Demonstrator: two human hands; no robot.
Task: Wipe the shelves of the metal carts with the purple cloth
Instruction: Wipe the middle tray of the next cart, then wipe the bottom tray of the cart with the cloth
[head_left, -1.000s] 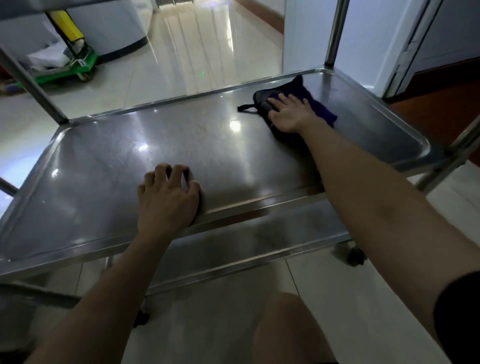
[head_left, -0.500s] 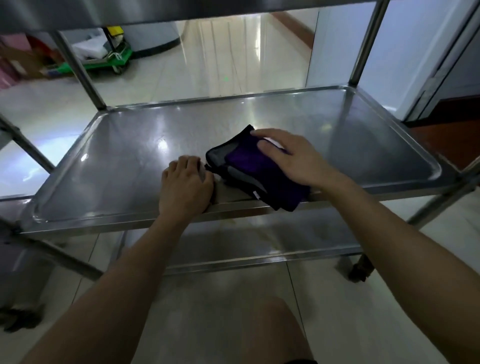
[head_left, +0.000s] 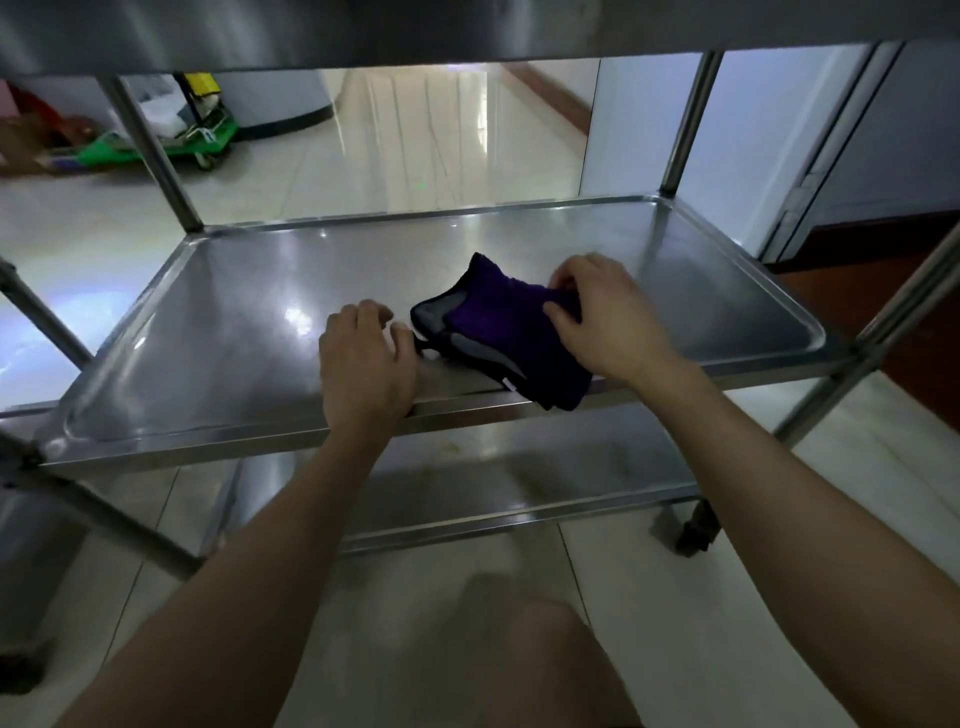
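Observation:
The purple cloth (head_left: 498, 322), folded and edged in grey, lies on the middle shelf (head_left: 218, 332) of the metal cart, with one corner hanging over the front rim. My right hand (head_left: 608, 322) grips the cloth's right side, fingers curled into the fabric. My left hand (head_left: 363, 364) rests on the shelf's front edge just left of the cloth, fingers apart and holding nothing. Below is the cart's bottom shelf (head_left: 519, 483). The underside of the top shelf (head_left: 467, 26) fills the upper edge of the view.
Upright cart posts stand at the back left (head_left: 156, 156) and back right (head_left: 685, 124). A caster (head_left: 696, 530) sits under the right front. A green trolley (head_left: 171, 140) is on the tiled floor beyond. My knee (head_left: 550, 654) is in front of the cart.
My right hand dragged the cloth from the shelf's far right corner to the front edge near my left hand and now curls its fingers into it. The view has dropped lower.

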